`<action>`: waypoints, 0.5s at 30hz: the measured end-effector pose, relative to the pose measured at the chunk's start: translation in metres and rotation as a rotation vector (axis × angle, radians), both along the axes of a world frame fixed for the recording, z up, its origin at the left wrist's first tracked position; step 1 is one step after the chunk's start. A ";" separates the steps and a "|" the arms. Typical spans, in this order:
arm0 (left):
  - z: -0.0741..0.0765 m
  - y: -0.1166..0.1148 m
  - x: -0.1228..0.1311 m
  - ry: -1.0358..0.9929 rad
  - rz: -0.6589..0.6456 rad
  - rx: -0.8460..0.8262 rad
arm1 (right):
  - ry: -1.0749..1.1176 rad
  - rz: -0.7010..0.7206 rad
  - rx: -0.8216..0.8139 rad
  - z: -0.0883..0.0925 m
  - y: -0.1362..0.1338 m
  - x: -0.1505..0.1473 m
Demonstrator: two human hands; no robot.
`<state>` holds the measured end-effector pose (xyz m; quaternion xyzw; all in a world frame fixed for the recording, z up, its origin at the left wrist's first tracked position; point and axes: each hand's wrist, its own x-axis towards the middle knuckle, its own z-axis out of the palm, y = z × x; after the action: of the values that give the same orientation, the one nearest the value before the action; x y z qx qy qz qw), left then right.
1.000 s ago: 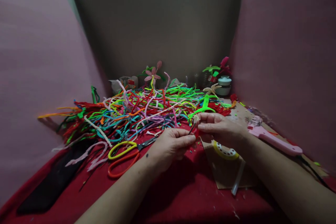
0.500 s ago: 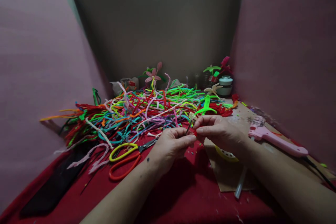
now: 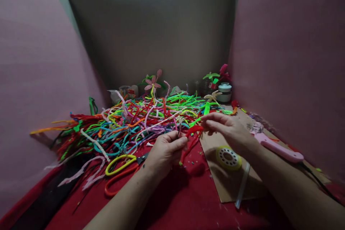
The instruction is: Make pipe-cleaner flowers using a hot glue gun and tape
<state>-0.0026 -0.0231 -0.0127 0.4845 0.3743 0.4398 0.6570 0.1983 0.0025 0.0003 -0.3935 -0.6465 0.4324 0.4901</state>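
Observation:
My left hand [image 3: 167,151] is closed in a pinch round a thin dark stem topped by a small pale cluster [image 3: 180,119]. A bent red pipe cleaner [image 3: 194,129] reaches from beside its fingertips toward my right hand [image 3: 229,129]. The right thumb and fingers are closed on the far end of that red piece, and its lower strand hangs over the cloth. Just behind the right fingertips is a bright green pipe cleaner shape [image 3: 207,109]. Scissors [image 3: 121,165] with one yellow and one red handle lie by my left wrist, their blades partly hidden behind the hand.
A large heap of coloured pipe cleaners [image 3: 140,118] spreads across the back. On the right are cardboard [image 3: 212,176], a yellow-rimmed reel [image 3: 228,157], a clear glue stick [image 3: 242,187] and a pink glue gun [image 3: 283,148]. Lidded jars [image 3: 224,92] stand behind.
My hands have moved apart, bringing the red pipe cleaner into plain sight between them. The view has shifted a little, and the reel under the right hand is now uncovered.

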 end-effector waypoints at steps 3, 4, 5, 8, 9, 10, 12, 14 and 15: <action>0.000 0.003 -0.002 -0.031 0.024 -0.012 | -0.510 -0.314 0.283 -0.006 -0.009 0.045; -0.001 0.003 -0.002 -0.039 0.023 -0.019 | -0.742 -0.425 0.337 -0.011 -0.015 0.061; -0.001 0.003 -0.002 -0.046 0.019 -0.026 | -0.969 -0.524 0.358 -0.018 -0.021 0.077; -0.002 0.001 -0.001 -0.053 0.011 -0.035 | -1.450 -0.669 0.212 -0.041 -0.036 0.115; -0.002 0.001 -0.001 -0.051 0.014 -0.034 | -1.515 -0.680 0.191 -0.047 -0.039 0.122; -0.003 0.001 -0.001 -0.048 0.017 -0.032 | -1.544 -0.680 0.157 -0.052 -0.041 0.128; -0.004 0.002 -0.002 -0.043 0.022 -0.031 | -1.522 -0.653 0.115 -0.059 -0.039 0.135; -0.004 0.003 -0.003 -0.041 0.026 -0.029 | -1.459 -0.616 0.126 -0.063 -0.034 0.138; -0.004 0.004 -0.003 -0.040 0.032 -0.027 | -1.423 -0.600 0.148 -0.064 -0.032 0.139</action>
<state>-0.0058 -0.0186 -0.0167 0.4606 0.3749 0.4546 0.6638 0.3369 -0.0296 -0.0638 -0.7010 -0.6987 -0.1201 0.0779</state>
